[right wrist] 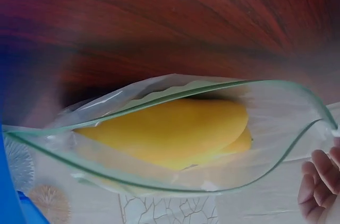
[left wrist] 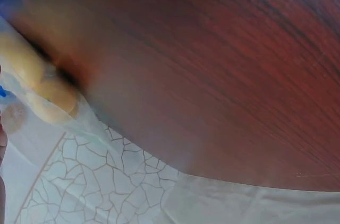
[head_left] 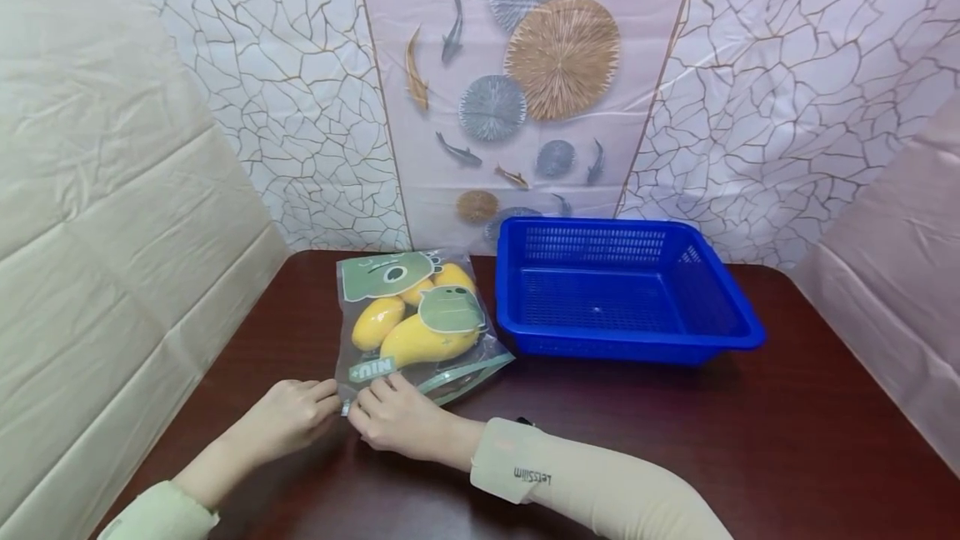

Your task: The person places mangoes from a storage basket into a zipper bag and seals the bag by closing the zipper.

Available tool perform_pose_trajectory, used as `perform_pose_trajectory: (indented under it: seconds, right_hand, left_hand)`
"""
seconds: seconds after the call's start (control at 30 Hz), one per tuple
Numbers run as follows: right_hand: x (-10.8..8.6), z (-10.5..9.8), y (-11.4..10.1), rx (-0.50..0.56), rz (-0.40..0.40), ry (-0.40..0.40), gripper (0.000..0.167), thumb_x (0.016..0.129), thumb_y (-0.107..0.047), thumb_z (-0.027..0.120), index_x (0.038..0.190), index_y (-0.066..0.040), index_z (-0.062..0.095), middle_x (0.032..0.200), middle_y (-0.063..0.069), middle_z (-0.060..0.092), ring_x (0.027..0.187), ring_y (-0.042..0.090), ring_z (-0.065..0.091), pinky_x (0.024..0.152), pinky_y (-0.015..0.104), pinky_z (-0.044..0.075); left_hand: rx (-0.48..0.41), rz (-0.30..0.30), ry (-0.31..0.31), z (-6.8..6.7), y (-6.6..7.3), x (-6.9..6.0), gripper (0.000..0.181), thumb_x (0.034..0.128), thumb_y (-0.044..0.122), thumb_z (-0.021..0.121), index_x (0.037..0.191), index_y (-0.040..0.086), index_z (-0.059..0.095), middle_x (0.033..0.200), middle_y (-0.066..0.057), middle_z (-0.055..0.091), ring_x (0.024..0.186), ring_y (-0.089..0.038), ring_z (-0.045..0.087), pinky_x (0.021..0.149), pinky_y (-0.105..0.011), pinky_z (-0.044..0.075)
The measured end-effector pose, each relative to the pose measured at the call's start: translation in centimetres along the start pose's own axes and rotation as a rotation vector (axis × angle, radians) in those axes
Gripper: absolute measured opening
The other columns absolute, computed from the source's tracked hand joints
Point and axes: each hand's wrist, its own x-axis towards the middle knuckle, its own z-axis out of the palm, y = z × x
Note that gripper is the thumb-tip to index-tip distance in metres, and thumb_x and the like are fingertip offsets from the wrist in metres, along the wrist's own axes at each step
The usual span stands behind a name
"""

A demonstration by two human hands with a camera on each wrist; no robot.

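A clear zip bag (head_left: 435,372) with green cartoon prints lies on the table, holding several yellow fruits; the largest is a mango (head_left: 420,340). My left hand (head_left: 296,415) pinches the near left corner of the bag. Close beside it, my right hand (head_left: 397,417) grips the near edge with bent fingers. In the right wrist view, the bag's green-rimmed mouth (right wrist: 175,98) gapes, and the large yellow mango (right wrist: 175,128) shows inside. The left wrist view catches only blurred yellow fruits (left wrist: 53,99) through the plastic.
Right of the bag stands a blue plastic basket (head_left: 600,342) with perforated walls and nothing in it. Both rest on a dark brown wooden table (head_left: 810,432). Patterned cloth (head_left: 300,107) hangs behind and along the sides.
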Motion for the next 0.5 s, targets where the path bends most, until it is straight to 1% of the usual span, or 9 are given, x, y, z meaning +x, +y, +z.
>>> perform_pose_trajectory:
  seconds: [0.1, 0.2, 0.27, 0.37, 0.5]
  right_hand:
    - [0.4, 0.2, -0.4, 0.0, 0.03, -0.011, 0.02, 0.089, -0.018, 0.042, 0.082, -0.019, 0.061, 0.077, -0.007, 0.059, 0.071, 0.011, 0.056, 0.063, 0.026, 0.043]
    - [0.5, 0.2, -0.6, 0.001, 0.088, -0.063, 0.013, 0.087, -0.025, 0.05, 0.082, -0.021, 0.06, 0.078, -0.008, 0.06, 0.072, 0.01, 0.056, 0.065, 0.025, 0.042]
    - [0.6, 0.1, -0.7, 0.011, 0.14, -0.101, 0.011, 0.085, -0.03, 0.055, 0.083, -0.021, 0.06, 0.078, -0.009, 0.06, 0.072, 0.009, 0.056, 0.066, 0.024, 0.041]
    - [0.8, 0.2, -0.9, 0.021, 0.22, -0.137, 0.014, 0.081, -0.037, 0.059, 0.084, -0.023, 0.06, 0.077, -0.01, 0.06, 0.072, 0.009, 0.057, 0.066, 0.023, 0.04]
    - [1.2, 0.4, -0.9, 0.016, 0.276, -0.141, 0.02, 0.079, -0.042, 0.063, 0.085, -0.023, 0.059, 0.078, -0.011, 0.061, 0.073, 0.008, 0.056, 0.067, 0.024, 0.039]
  left_hand:
    - [-0.028, -0.03, 0.01, -0.2, -0.2, 0.0, 0.041, 0.0959, 0.019, 0.025, 0.066, 0.014, 0.052, 0.068, 0.006, 0.048, 0.048, -0.006, 0.04, 0.042, -0.02, 0.032]
    - [-0.03, -0.046, 0.026, -0.3, -0.5, 0.3, 0.043, 0.0977, 0.02, 0.025, 0.069, 0.012, 0.056, 0.07, 0.004, 0.049, 0.048, -0.006, 0.041, 0.042, -0.019, 0.033]
    - [-0.014, -0.054, 0.03, -0.3, -0.6, 0.4, 0.044, 0.0992, 0.02, 0.025, 0.071, 0.011, 0.058, 0.069, 0.003, 0.048, 0.047, -0.006, 0.04, 0.041, -0.019, 0.033]
    - [0.016, -0.065, 0.032, -0.4, -0.6, 0.4, 0.045, 0.1022, 0.021, 0.026, 0.075, 0.01, 0.06, 0.069, 0.002, 0.047, 0.046, -0.006, 0.042, 0.04, -0.019, 0.034]
    - [0.052, -0.08, 0.043, -0.4, -0.6, 0.5, 0.043, 0.1037, 0.024, 0.029, 0.077, 0.009, 0.059, 0.068, 0.002, 0.046, 0.044, -0.008, 0.042, 0.039, -0.019, 0.034]
